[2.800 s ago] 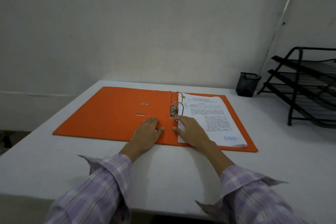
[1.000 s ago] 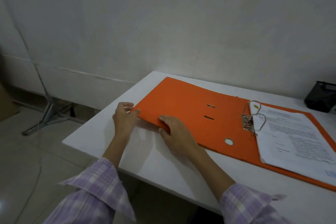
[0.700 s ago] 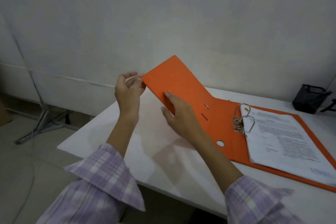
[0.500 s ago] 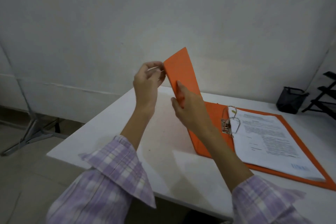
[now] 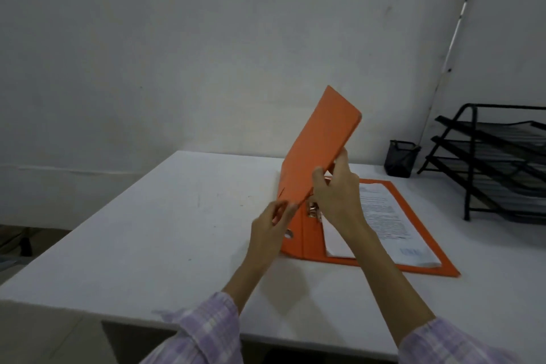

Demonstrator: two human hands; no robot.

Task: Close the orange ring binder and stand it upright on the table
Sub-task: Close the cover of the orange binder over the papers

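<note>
Both hands work the orange ring binder [image 5: 319,156]: right hand [image 5: 336,192] grips the raised front cover's near edge, left hand [image 5: 271,224] pinches its lower corner. Back cover and papers [image 5: 387,216] lie flat on the white table [image 5: 165,230], spine running away from the person. Moments ago the cover stood steeper; now it tips right over the pages.

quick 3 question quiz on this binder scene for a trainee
1. True or false: the front cover of the orange ring binder lies flat on the table.
2. Which hand grips the cover's free edge higher up: A left hand, B right hand?
3. What lies on the binder's back cover?

Key: 1 false, it is raised and tilted over the papers. 2 B. 3 A stack of printed papers.
</note>
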